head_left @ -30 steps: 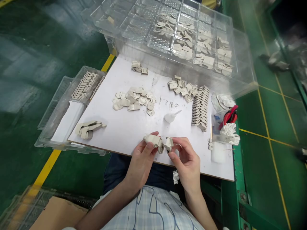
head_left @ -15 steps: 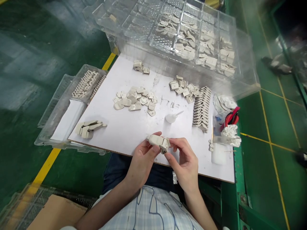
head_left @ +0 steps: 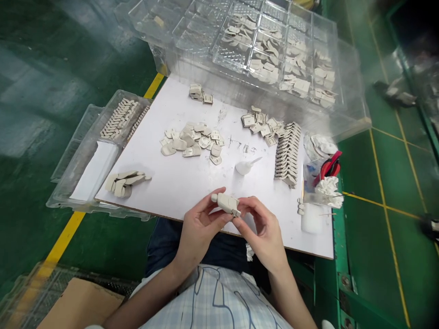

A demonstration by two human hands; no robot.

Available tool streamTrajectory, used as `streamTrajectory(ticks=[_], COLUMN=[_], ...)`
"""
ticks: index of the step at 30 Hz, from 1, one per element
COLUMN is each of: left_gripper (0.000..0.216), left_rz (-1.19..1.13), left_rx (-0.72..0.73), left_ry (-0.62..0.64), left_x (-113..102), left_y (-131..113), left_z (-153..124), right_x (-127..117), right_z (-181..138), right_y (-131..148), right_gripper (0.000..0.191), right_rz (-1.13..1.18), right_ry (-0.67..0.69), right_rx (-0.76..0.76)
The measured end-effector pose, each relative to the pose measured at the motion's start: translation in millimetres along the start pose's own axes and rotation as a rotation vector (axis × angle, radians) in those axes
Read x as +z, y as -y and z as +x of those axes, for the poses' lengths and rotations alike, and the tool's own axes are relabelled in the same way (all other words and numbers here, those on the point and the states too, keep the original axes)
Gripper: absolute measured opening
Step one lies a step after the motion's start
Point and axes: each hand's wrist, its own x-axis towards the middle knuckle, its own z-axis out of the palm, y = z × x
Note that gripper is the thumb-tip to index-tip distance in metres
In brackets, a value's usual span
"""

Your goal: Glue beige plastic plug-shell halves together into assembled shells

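Over the near edge of the white board (head_left: pixel 178 183), both hands hold one beige plastic clip part (head_left: pixel 225 203). My left hand (head_left: pixel 199 228) pinches its left end between thumb and fingers. My right hand (head_left: pixel 262 233) presses fingertips against its right end. A loose pile of beige shells (head_left: pixel 192 141) lies on the middle of the board. A second heap of small parts (head_left: pixel 262 123) sits further right, beside a neat row of stacked parts (head_left: pixel 287 153).
A clear compartment box (head_left: pixel 274 50) with beige parts stands at the back. A clear tray (head_left: pixel 103 146) with rows of parts lies at the left. A small white dropper bottle (head_left: pixel 244 167), red-handled pliers (head_left: pixel 327 167) and a white cylinder (head_left: pixel 311 218) are at the right.
The two separate beige pieces held apart a second ago have been brought together into one part between both hands.
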Motion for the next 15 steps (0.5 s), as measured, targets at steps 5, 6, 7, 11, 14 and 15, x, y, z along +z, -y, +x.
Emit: streamTrajectory(ticks=[5, 6, 7, 11, 14, 15], left_gripper=[0.027, 0.021, 0.018, 0.019, 0.023, 0.024], left_rz=[0.297, 0.394, 0.483, 0.651, 0.716, 0.737], left_rx=[0.251, 0.34, 0.43, 0.76, 0.902, 0.932], left_ry=[0.104, 0.128, 0.136, 0.046, 0.04, 0.047], left_x=[-13, -16, -19, -26, -26, -26], left_y=[-11, -12, -12, -5, -1, 0], left_z=[1, 2, 3, 9, 12, 12], right_x=[14, 16, 19, 26, 26, 25], right_z=[-1, -1, -1, 0, -2, -2], right_y=[-9, -9, -8, -5, -6, -7], right_gripper=[0.037, 0.038, 0.038, 0.037, 0.036, 0.036], right_rz=[0.323, 0.375, 0.417, 0.51, 0.525, 0.517], right_ry=[-0.044, -0.057, -0.061, -0.026, -0.04, -0.048], right_rx=[0.171, 0.186, 0.197, 0.224, 0.221, 0.216])
